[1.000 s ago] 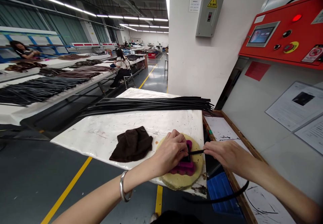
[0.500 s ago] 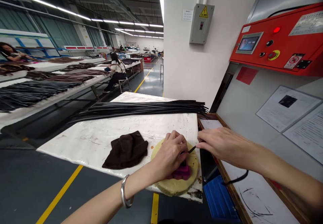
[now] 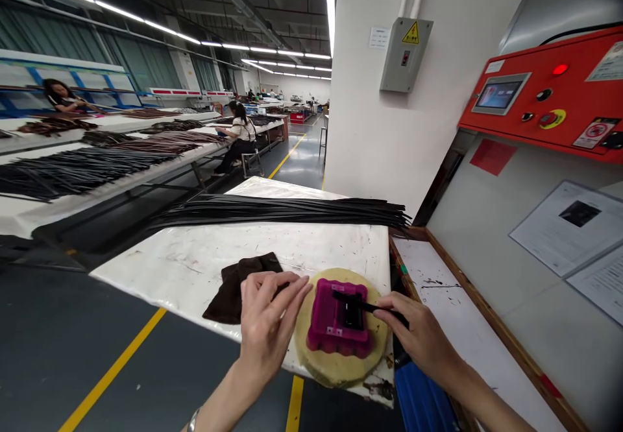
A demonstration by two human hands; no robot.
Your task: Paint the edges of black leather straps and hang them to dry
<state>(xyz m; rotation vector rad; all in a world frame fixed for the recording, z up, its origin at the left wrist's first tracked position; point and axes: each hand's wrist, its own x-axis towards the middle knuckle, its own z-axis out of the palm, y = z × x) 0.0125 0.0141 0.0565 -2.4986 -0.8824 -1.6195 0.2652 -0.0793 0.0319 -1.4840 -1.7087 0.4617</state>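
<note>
A magenta block (image 3: 331, 318) with a black slot sits on a round tan pad (image 3: 341, 364) at the near right corner of the white table (image 3: 204, 257). My right hand (image 3: 418, 338) pinches the end of a thin black strap (image 3: 357, 303) that lies across the block's slot. My left hand (image 3: 267, 322) hovers open, fingers spread, just left of the block and over the edge of a dark brown cloth (image 3: 233, 283).
A bundle of long black straps (image 3: 272, 210) lies across the far side of the table. A wooden-edged tray (image 3: 467, 328) and a red control panel (image 3: 540, 98) are to the right. Other people sit at long tables (image 3: 97, 159) to the left.
My left hand lifted off the magenta block and moved left, uncovering it. My right hand moved down toward me, still on the strap end.
</note>
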